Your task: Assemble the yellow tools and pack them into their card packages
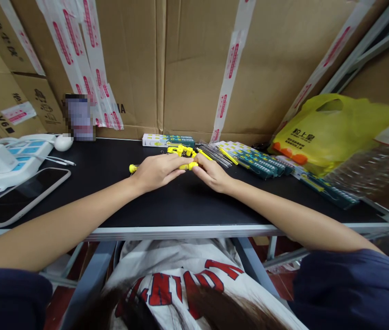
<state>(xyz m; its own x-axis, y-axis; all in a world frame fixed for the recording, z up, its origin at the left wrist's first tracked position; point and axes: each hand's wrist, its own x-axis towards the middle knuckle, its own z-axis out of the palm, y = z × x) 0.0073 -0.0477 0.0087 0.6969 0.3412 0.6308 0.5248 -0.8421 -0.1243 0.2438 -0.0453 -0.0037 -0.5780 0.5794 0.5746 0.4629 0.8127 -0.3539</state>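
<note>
A slim stick-like tool with yellow ends (pixel 133 168) lies across my grip, its middle covered by my fingers; its exact kind does not show. My left hand (pixel 158 172) is closed around it, the left yellow end sticking out beyond the palm. My right hand (pixel 214 173) pinches at the other yellow end, close against the left fingertips. Just behind the hands rests a small heap of yellow plastic pieces (pixel 180 150). Several thin metallic rods (pixel 216 155) lie behind the right hand, with a yellow stick (pixel 227 155) on top.
Printed narrow boxes (pixel 254 158) lie to the right, and another box (pixel 168 140) stands behind. A yellow bag (pixel 331 128) and clear plastic packaging (pixel 369 167) fill the right end. Left are a power strip (pixel 36 149), a phone (pixel 22 197) and a propped phone (pixel 80 118).
</note>
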